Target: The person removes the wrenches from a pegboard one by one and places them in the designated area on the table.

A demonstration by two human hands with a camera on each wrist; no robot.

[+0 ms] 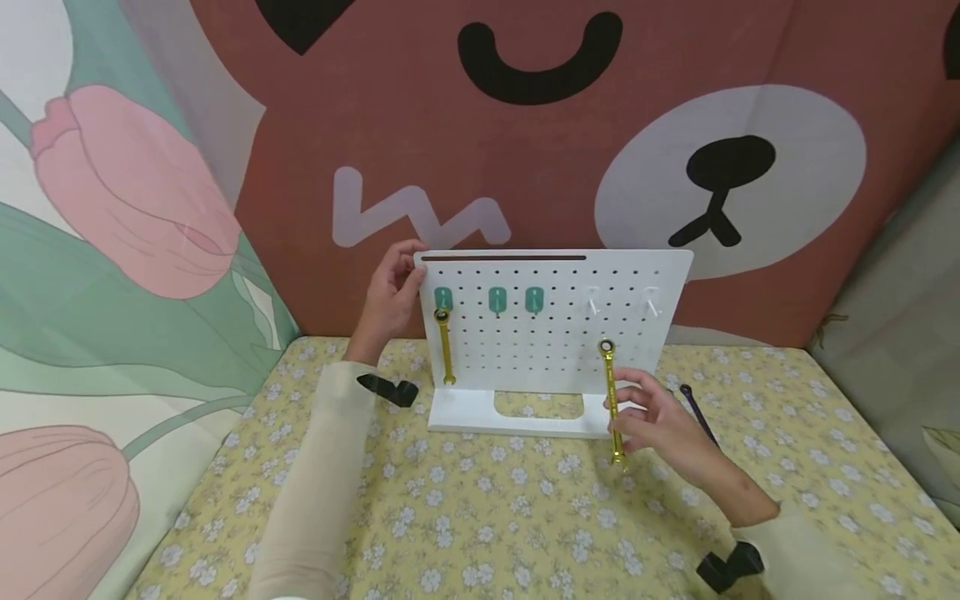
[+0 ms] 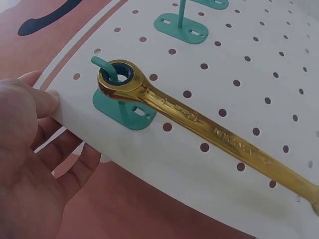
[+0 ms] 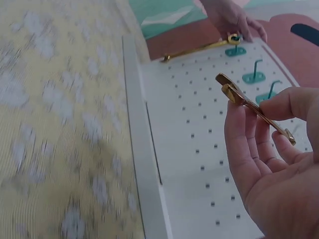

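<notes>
1. Pinching a gold ratchet wrench (image 1: 612,404) between thumb and fingers, the right hand (image 1: 660,425) keeps it in front of the right part of the white pegboard (image 1: 517,380), below the two clear hooks.
2. The left hand (image 1: 392,287) grips the upper left corner of the board; the left wrist view shows the thumb on the front face and the other fingers behind the edge.
3. Only the head view shows the two clear hooks (image 1: 592,302) and one dark tool (image 1: 697,412), which lies on the flowered yellow tablecloth (image 1: 450,517), beyond the right hand and partly hidden by it.
4. Only the left wrist view shows the lettering along the handle of the hanging wrench (image 2: 199,124) and the dark inner ring of its head; a green hook (image 2: 122,114) passes through this ring.
5. The right wrist view shows the two prongs of the held wrench's open end, directed towards the table side; in the head view its ring end is at the top.
6. I count two gold wrenches, one held and one hanging, and three green hooks, of which the leftmost bears the hanging wrench.
7. Both wrenches are slim and shiny, each with one ring end and one open end.
</notes>
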